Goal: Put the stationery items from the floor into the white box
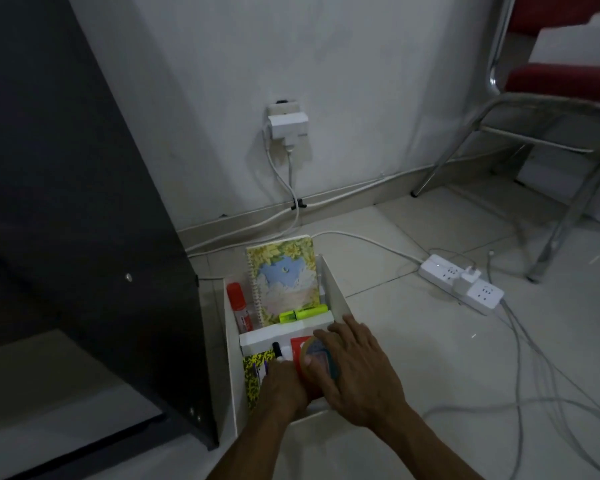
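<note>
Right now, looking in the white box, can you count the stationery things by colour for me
Red: 2, the glue stick in the far compartment and a red pack under the hands
Yellow-green: 1, the highlighter
Leafy yellow print: 2, the spiral notebook and a patterned item in the near compartment
Black: 1, the marker
Clear: 1, the tape roll
Total: 7 visible

Your left hand [284, 386] and right hand [361, 375] are bare: no gloves, rings or watch; both forearms show no sleeves.
</note>
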